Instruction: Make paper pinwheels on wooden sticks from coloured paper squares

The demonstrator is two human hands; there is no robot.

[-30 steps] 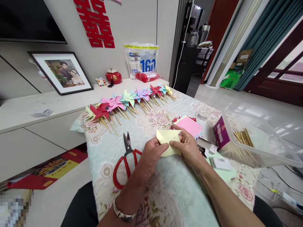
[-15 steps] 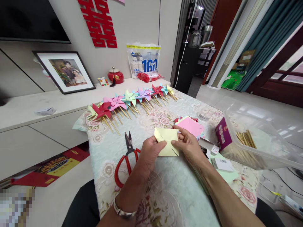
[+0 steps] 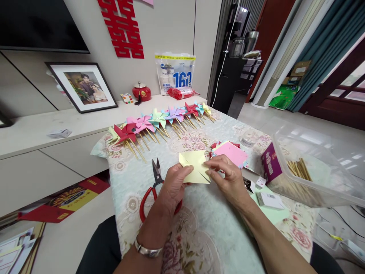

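A pale yellow paper square (image 3: 194,166) with cuts in from its corners is held over the floral tablecloth (image 3: 199,232) by both hands. My left hand (image 3: 173,185) pinches its lower left edge. My right hand (image 3: 226,179) grips its right side, fingers reaching across the top. Red-handled scissors (image 3: 154,182) lie on the cloth just left of my left hand, partly hidden by it. A stack of coloured paper squares (image 3: 231,153), pink on top, lies just beyond my right hand.
A row of finished paper pinwheels on wooden sticks (image 3: 159,121) lines the table's far edge. A clear plastic bin (image 3: 313,167) with wooden sticks (image 3: 299,170) and a purple box (image 3: 269,164) stands at the right. Small white cards (image 3: 268,198) lie near it.
The yellow paper and both hands have shifted a little left and away, and the paper has turned flatter toward the table. My right fingers now reach over its top.
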